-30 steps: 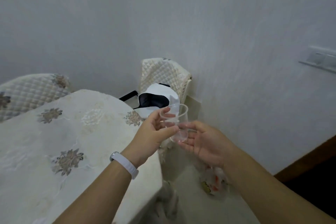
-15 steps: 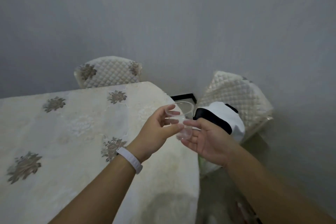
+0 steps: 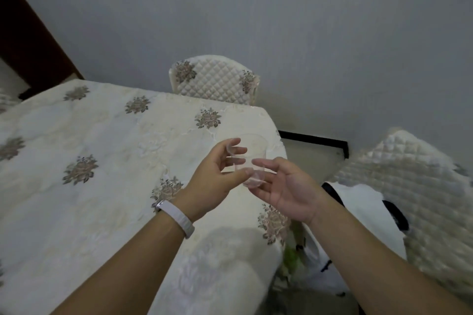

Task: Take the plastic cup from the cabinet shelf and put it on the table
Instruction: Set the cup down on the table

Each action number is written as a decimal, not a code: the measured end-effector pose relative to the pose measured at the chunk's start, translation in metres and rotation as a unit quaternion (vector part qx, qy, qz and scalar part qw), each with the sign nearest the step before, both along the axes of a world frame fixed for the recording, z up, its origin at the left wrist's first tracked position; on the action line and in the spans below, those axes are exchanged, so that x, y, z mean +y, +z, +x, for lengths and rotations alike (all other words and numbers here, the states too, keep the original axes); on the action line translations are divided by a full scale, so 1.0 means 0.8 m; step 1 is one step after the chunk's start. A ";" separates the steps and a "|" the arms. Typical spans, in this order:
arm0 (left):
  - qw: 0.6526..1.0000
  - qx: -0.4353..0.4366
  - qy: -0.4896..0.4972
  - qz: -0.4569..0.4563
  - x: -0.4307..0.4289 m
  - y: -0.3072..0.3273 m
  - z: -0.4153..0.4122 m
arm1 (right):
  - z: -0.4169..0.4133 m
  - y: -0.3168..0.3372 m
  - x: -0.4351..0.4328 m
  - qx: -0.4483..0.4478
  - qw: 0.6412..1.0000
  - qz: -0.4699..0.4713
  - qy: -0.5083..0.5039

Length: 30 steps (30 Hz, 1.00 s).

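The clear, thin-walled plastic cup was held in the air between both hands, above the near right corner of the surface, a table under a cream embroidered cloth with brown flower motifs. The cup did not touch the cloth. Its long axis was tilted: mouth up and away from the person, base down and toward the right hand. The left hand, wearing a pale wristband, pinched the cup's wall, thumb on the near side and fingers curled over the far side near the rim. The right hand lay palm-up and loosely spread just beside and under the base; its fingertips looked to be touching the base, though the transparency made contact hard to confirm. The left hand appeared to carry the load and was the nearer to the surface's middle. Judgement: setting down called for a short move left and down, with the cup righted so the base met the cloth flat. Risk: a light cup on soft cloth close to the right edge could tip. A quilted chair back stood at the far edge.
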<state>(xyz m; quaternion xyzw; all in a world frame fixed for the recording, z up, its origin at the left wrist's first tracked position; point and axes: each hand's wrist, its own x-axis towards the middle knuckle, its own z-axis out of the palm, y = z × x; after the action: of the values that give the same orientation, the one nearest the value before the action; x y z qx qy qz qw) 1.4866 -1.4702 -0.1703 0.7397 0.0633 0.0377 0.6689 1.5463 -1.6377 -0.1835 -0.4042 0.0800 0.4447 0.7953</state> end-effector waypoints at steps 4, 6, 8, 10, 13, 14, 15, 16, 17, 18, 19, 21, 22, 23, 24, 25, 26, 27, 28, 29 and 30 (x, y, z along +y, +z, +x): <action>0.999 -0.002 0.046 0.015 -0.030 0.004 0.021 | 0.041 -0.001 -0.021 -0.004 0.998 0.024 0.050; 0.998 -0.003 0.069 0.012 -0.040 0.005 0.027 | 0.055 -0.002 -0.025 -0.003 0.997 0.030 0.066; 0.996 0.000 0.090 0.013 -0.047 0.004 0.028 | 0.063 -0.005 -0.027 -0.001 0.996 0.028 0.083; 0.995 0.002 0.102 0.016 -0.051 0.000 0.025 | 0.067 -0.011 -0.029 0.001 0.995 0.023 0.099; 0.993 0.010 0.114 0.021 -0.054 -0.010 0.018 | 0.070 -0.023 -0.029 -0.002 0.993 0.022 0.115; 0.993 0.011 0.118 0.019 -0.055 -0.016 0.016 | 0.069 -0.028 -0.029 -0.001 0.993 0.023 0.117; 0.992 0.011 0.122 0.015 -0.057 -0.021 0.014 | 0.068 -0.034 -0.030 0.003 0.993 0.025 0.117; 0.992 0.010 0.127 0.014 -0.058 -0.027 0.012 | 0.067 -0.039 -0.030 0.009 0.993 0.028 0.115; 0.991 0.011 0.130 0.016 -0.060 -0.033 0.010 | 0.066 -0.046 -0.030 0.017 0.993 0.030 0.114; 0.991 0.013 0.135 0.019 -0.061 -0.039 0.007 | 0.064 -0.053 -0.029 0.023 0.993 0.028 0.115; 0.990 0.018 0.138 0.021 -0.062 -0.046 0.005 | 0.062 -0.060 -0.028 0.026 0.993 0.022 0.116; 0.989 0.031 0.144 0.017 -0.062 -0.059 -0.001 | 0.058 -0.073 -0.026 0.034 0.993 0.007 0.116; 0.988 0.036 0.148 0.015 -0.060 -0.065 -0.004 | 0.056 -0.080 -0.025 0.039 0.993 -0.001 0.114; 0.987 0.042 0.152 0.015 -0.059 -0.072 -0.007 | 0.054 -0.087 -0.023 0.043 0.993 -0.010 0.113; 0.987 0.050 0.154 0.014 -0.057 -0.079 -0.010 | 0.053 -0.094 -0.021 0.044 0.992 -0.018 0.114; 0.986 0.060 0.156 0.012 -0.056 -0.089 -0.013 | 0.050 -0.103 -0.019 0.043 0.992 -0.029 0.115; 0.985 0.066 0.156 0.013 -0.055 -0.095 -0.016 | 0.048 -0.111 -0.018 0.039 0.992 -0.040 0.115; 0.985 0.070 0.155 0.017 -0.054 -0.102 -0.018 | 0.047 -0.117 -0.017 0.031 0.991 -0.052 0.116; 0.985 0.079 0.153 0.021 -0.052 -0.112 -0.020 | 0.045 -0.126 -0.014 0.026 0.990 -0.067 0.118; 0.984 0.089 0.151 0.025 -0.049 -0.123 -0.022 | 0.044 -0.135 -0.012 0.024 0.989 -0.081 0.121; 0.984 0.097 0.149 0.028 -0.047 -0.134 -0.025 | 0.042 -0.144 -0.009 0.024 0.988 -0.094 0.124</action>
<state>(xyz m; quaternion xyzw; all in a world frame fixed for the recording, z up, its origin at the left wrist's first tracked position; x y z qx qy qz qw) 1.4666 -1.5080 -0.2779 0.7405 0.2367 0.0666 0.6255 1.5801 -1.6448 -0.2985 -0.4728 0.0897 0.5397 0.6908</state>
